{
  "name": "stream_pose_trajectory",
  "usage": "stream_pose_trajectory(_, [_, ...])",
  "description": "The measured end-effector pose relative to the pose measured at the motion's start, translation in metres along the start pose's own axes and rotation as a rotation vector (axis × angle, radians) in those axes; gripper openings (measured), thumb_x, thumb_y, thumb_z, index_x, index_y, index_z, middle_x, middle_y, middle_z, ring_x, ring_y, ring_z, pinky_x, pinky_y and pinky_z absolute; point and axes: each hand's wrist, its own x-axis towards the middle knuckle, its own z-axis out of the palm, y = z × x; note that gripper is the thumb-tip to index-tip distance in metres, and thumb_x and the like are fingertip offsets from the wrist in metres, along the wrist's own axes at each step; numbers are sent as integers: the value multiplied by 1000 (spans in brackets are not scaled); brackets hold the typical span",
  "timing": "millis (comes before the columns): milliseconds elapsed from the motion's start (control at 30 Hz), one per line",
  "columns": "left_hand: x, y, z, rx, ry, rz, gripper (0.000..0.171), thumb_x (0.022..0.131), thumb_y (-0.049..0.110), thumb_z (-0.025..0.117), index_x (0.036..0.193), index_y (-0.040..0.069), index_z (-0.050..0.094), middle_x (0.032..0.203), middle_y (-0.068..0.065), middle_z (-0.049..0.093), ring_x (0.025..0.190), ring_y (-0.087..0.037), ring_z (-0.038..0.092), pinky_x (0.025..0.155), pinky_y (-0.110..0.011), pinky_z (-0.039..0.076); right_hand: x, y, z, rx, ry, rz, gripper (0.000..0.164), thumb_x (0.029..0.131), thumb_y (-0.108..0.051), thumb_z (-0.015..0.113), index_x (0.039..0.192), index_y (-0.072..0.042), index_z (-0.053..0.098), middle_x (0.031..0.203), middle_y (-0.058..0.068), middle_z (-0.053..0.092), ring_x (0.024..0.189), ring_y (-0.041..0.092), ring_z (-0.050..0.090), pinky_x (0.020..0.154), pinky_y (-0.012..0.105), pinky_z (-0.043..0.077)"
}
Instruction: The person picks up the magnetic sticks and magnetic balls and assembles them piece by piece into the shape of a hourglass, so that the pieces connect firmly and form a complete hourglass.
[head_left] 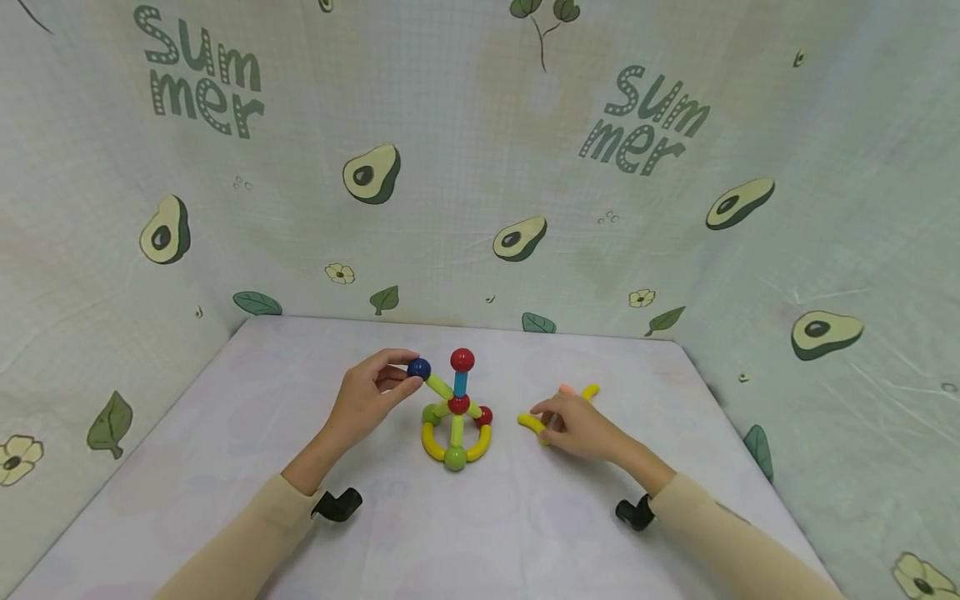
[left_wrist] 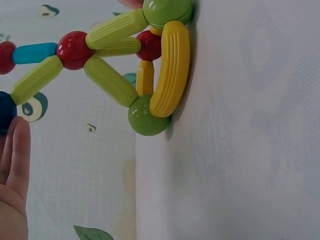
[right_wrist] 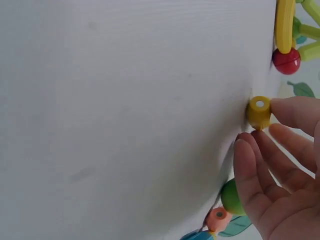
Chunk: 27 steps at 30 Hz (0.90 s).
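Observation:
A magnetic ball-and-stick model stands on the table, with a curved yellow stick (left_wrist: 172, 70) and green balls (head_left: 455, 458) at its base. Light-green sticks (left_wrist: 115, 82) rise to a red centre ball (head_left: 459, 405). From there a blue stick (head_left: 461, 384) carries a red top ball (head_left: 462, 360). My left hand (head_left: 375, 387) pinches the dark blue ball (head_left: 419, 369) at the end of a slanting light-green stick. To the model's right, my right hand (head_left: 581, 427) holds a curved yellow stick (right_wrist: 259, 114) low at the tabletop between thumb and fingers.
Beyond the right hand lie a loose green ball (right_wrist: 231, 196), an orange piece (right_wrist: 218, 219), a blue piece (right_wrist: 199, 235) and another yellow stick (head_left: 592, 391), partly hidden by the hand. A patterned cloth (head_left: 450, 108) walls the table (head_left: 420, 533) at the back and sides.

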Motion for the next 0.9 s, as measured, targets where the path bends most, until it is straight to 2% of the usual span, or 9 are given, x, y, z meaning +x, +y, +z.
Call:
stream_pose_trajectory(267, [0, 0, -1, -5, -3, -3, 38, 97, 24, 81, 132, 18, 69, 123, -2, 73, 100, -16, 74, 87, -19, 59, 12, -5, -1, -14, -64, 31, 30, 96, -10, 78, 126, -3, 75, 105, 2, 74, 79, 6, 58, 74, 23, 54])
stream_pose_trajectory(533, [1, 1, -1, -10, -6, 22, 39, 97, 22, 81, 133, 16, 69, 126, -3, 72, 102, -16, 73, 90, -21, 59, 19, -9, -2, 31, -108, 42, 24, 94, -4, 78, 119, -5, 79, 101, 1, 73, 79, 8, 59, 72, 23, 54])
stream_pose_trajectory(900, [1, 4, -1, -11, -12, 15, 39, 97, 22, 81, 133, 16, 69, 126, -2, 72, 102, -16, 73, 91, -28, 61, 23, -14, -11, 62, -86, 58, 21, 96, -8, 75, 115, -16, 78, 107, -6, 75, 87, 11, 65, 80, 28, 57])
